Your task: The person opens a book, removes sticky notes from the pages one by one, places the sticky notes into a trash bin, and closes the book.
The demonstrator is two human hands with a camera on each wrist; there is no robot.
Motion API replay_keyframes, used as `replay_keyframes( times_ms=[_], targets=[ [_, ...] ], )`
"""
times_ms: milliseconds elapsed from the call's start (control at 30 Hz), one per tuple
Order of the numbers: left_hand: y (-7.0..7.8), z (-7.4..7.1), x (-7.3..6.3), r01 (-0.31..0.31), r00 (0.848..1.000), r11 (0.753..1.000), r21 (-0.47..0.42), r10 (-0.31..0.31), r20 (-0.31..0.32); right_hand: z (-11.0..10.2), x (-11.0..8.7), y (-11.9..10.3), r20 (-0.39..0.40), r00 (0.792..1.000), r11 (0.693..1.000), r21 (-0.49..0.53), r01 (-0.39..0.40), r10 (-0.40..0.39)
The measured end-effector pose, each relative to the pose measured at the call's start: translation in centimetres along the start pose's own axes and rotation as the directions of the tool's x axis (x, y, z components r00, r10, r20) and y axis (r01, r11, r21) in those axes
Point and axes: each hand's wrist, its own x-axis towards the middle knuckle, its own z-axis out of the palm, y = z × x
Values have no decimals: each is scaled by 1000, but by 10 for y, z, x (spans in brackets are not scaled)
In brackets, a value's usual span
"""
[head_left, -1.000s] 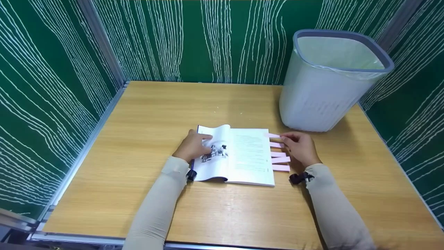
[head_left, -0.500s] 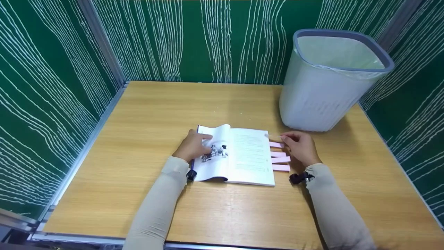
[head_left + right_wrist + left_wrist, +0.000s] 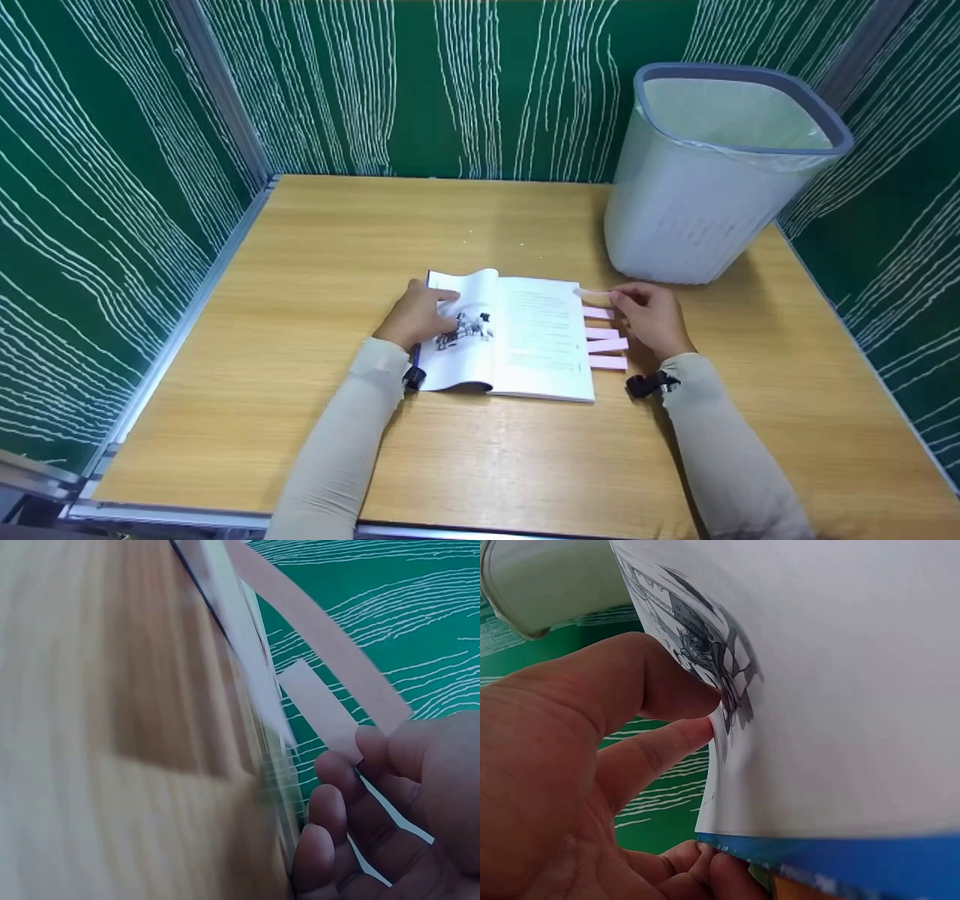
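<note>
An open book (image 3: 544, 337) lies on the table, a black-and-white picture on its left page and lines of text on the right. My left hand (image 3: 421, 315) holds the left side, thumb on the page; in the left wrist view, other fingers reach round the blue cover's edge (image 3: 870, 862). With thumb and forefinger my right hand (image 3: 651, 319) pinches the outer end of the topmost pink sticky tab (image 3: 596, 292), whose inner end meets the right page's edge. Below it several more pink tabs (image 3: 609, 363) stick out of the book. A closer tab (image 3: 330, 630) curves past the fingertips in the right wrist view.
A pale waste bin (image 3: 686, 202) with a grey-blue rim and a liner stands at the back right, just beyond the right hand. Tiny white scraps (image 3: 522, 244) lie behind the book. Green walls with white streaks (image 3: 465, 90) close in the wooden table (image 3: 337, 247).
The topmost tab has gone from lying flat to tilted, seen almost edge-on, in my right hand's pinch. The right hand has hardly shifted; the left hand has stayed still.
</note>
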Motion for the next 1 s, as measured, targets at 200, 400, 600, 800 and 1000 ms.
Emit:
replay_keyframes(
  times_ms=[200, 400, 600, 800, 1000],
  targets=[
    [2, 0, 0, 11, 1000, 1000, -4, -11, 3, -1, 1, 1, -12, 1000, 1000, 6, 8, -8],
    [2, 0, 0, 22, 1000, 1000, -8, -22, 2, -2, 1, -2, -11, 1000, 1000, 20, -22, 23],
    [2, 0, 0, 31, 1000, 999, -14, -31, 0, -3, -2, -8, 2, 997, 997, 30, -77, 77],
    [2, 0, 0, 32, 999, 999, -15, -32, 0, -2, -3, -13, -43, 998, 999, -5, -44, 44],
    [2, -1, 0, 25, 1000, 1000, -17, -25, -2, -3, -5, -16, -106, 992, 997, -57, 61, -66]
  ],
)
